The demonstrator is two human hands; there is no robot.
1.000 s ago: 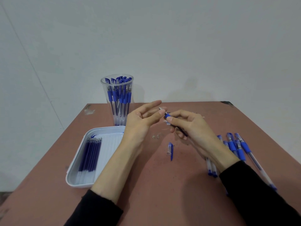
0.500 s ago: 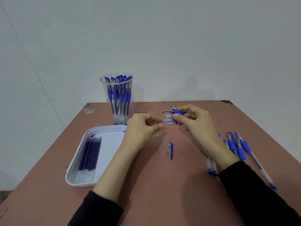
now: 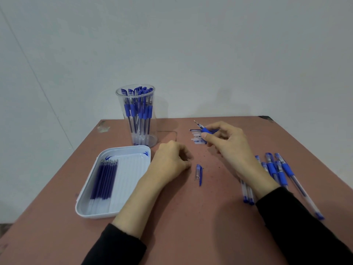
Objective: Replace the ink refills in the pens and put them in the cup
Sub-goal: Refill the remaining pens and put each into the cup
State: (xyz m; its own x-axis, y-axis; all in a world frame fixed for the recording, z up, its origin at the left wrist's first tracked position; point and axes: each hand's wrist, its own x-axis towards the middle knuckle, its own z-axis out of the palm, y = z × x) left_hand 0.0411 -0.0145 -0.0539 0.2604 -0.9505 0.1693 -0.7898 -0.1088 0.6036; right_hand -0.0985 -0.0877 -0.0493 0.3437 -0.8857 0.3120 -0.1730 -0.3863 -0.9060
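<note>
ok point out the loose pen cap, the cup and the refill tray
pen cap [image 3: 198, 174]: head view, its clear body
cup [image 3: 153, 139]: head view, lower right wall
refill tray [image 3: 130, 175]: head view, bare ribbed floor

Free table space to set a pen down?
Free: near strip between the forearms, below the cap; far right corner beyond the right hand and its pen. Crowded: loose pens right, tray and cup left, refill pile ahead.

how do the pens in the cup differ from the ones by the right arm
The cup pens stand upright, packed in the clear cup; the loose pens lie flat, fanned on the table. Cup pens sit far left, loose pens near right. Both have blue grips, clear barrels.
</note>
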